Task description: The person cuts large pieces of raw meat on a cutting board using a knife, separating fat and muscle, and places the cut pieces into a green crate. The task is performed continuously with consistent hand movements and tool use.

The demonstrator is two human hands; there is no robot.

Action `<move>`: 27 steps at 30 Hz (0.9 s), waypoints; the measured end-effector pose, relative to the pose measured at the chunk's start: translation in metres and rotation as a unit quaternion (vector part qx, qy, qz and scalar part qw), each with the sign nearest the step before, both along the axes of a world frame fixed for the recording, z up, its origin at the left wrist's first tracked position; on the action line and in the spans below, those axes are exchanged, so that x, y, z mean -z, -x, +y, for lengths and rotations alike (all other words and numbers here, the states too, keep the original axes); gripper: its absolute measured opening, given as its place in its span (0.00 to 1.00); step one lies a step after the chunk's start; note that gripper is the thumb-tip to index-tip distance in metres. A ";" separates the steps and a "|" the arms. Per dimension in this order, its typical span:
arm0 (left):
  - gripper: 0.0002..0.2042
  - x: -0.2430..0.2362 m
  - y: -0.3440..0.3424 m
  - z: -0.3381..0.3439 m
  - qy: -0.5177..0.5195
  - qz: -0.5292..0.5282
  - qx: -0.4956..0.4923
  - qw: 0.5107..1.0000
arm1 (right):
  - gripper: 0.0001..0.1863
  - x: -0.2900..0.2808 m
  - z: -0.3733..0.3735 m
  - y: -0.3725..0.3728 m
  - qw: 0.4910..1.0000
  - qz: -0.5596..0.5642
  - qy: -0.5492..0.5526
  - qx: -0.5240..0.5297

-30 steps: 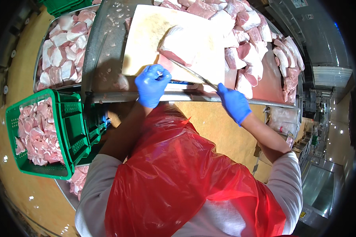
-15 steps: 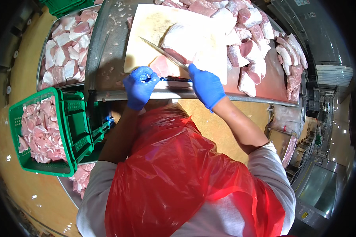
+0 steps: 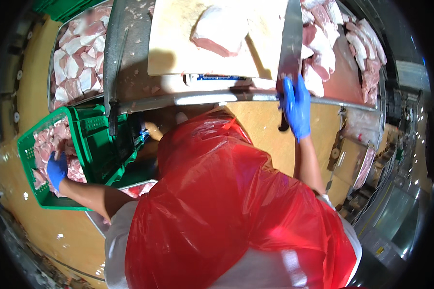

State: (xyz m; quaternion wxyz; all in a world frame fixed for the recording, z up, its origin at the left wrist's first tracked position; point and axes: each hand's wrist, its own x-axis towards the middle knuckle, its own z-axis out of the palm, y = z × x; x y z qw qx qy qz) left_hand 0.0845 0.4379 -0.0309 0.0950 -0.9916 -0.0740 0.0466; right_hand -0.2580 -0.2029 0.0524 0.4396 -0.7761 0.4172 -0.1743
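Note:
My right hand (image 3: 297,106), in a blue glove, grips a knife (image 3: 290,48). Its broad blade points away from me across the right edge of the white cutting board (image 3: 171,55). On the board rests a thick block of pale, fat-covered meat (image 3: 219,31). My left hand (image 3: 57,169), also blue-gloved, is down inside the green crate (image 3: 79,159) at the left. Its fingers close on a piece of meat (image 3: 59,148) above the trimmings (image 3: 43,139); the fingertips are partly hidden.
Cut meat blocks (image 3: 84,58) fill a tray at the far left. More meat (image 3: 318,48) lies right of the board on the metal table (image 3: 345,72). A slim dark-handled tool (image 3: 113,115) lies over the table's left front edge. Cartons (image 3: 349,164) stand at the right.
My left hand has moved from the board to the green crate, and the small pink slice is gone from the board. My right hand has swung the knife rightward, off the meat block.

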 end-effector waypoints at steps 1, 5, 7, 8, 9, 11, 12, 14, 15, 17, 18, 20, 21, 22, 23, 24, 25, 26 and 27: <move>0.23 -0.019 -0.019 -0.036 0.057 -0.082 0.074 0.992 | 0.15 0.016 -0.012 -0.009 0.997 -0.051 0.050 -0.032; 0.19 -0.103 -0.023 -0.229 0.390 -0.209 0.253 0.860 | 0.13 -0.008 -0.006 -0.073 0.976 -0.208 -0.059 -0.026; 0.18 -0.119 -0.022 -0.293 0.321 -0.156 0.353 0.865 | 0.13 -0.019 -0.005 -0.085 0.962 -0.257 -0.079 -0.043; 0.16 -0.124 -0.019 -0.316 0.372 -0.110 0.347 0.854 | 0.12 -0.019 -0.006 -0.086 0.960 -0.263 -0.079 -0.046; 0.15 -0.128 -0.016 -0.338 0.422 -0.062 0.341 0.838 | 0.12 -0.020 -0.008 -0.087 0.959 -0.268 -0.078 -0.048; 0.14 -0.121 -0.008 -0.375 0.522 -0.061 0.381 0.760 | 0.12 -0.019 -0.009 -0.081 0.959 -0.268 -0.080 -0.047; 0.15 -0.114 -0.008 -0.386 0.523 -0.050 0.421 0.739 | 0.12 -0.016 -0.008 -0.078 0.959 -0.265 -0.085 -0.050; 0.14 -0.087 -0.013 -0.419 0.587 0.059 0.445 0.674 | 0.13 0.005 -0.016 -0.065 0.955 -0.265 -0.109 -0.069; 0.15 -0.077 -0.012 -0.430 0.591 0.092 0.424 0.680 | 0.13 0.009 -0.014 -0.064 0.951 -0.277 -0.125 -0.059; 0.17 -0.063 -0.006 -0.447 0.598 0.155 0.377 0.690 | 0.14 0.012 -0.006 -0.064 0.940 -0.299 -0.156 -0.043; 0.18 -0.056 -0.003 -0.455 0.604 0.165 0.373 0.685 | 0.14 0.013 -0.007 -0.061 0.949 -0.274 -0.151 -0.036; 0.19 -0.049 0.003 -0.469 0.616 0.184 0.365 0.673 | 0.16 0.020 -0.012 -0.060 0.940 -0.287 -0.181 -0.036; 0.19 -0.049 0.005 -0.474 0.610 0.192 0.374 0.672 | 0.18 0.022 -0.016 -0.060 0.935 -0.293 -0.196 -0.037; 0.19 -0.049 0.006 -0.478 0.604 0.199 0.383 0.670 | 0.18 0.021 -0.021 -0.061 0.940 -0.276 -0.198 -0.036; 0.20 -0.049 0.008 -0.481 0.597 0.205 0.390 0.670 | 0.18 0.021 -0.023 -0.064 0.937 -0.281 -0.205 -0.032; 0.19 -0.047 0.013 -0.485 0.628 0.224 0.353 0.656 | 0.18 0.021 -0.025 -0.067 0.934 -0.285 -0.213 -0.029; 0.21 -0.038 0.015 -0.490 0.665 0.243 0.339 0.619 | 0.19 0.022 -0.027 -0.072 0.931 -0.289 -0.221 -0.028; 0.23 -0.021 0.015 -0.494 0.702 0.255 0.321 0.582 | 0.14 0.020 -0.027 -0.080 0.923 -0.288 -0.252 -0.040; 0.25 -0.007 0.015 -0.499 0.739 0.262 0.304 0.541 | 0.14 0.022 -0.030 -0.088 0.923 -0.286 -0.255 -0.046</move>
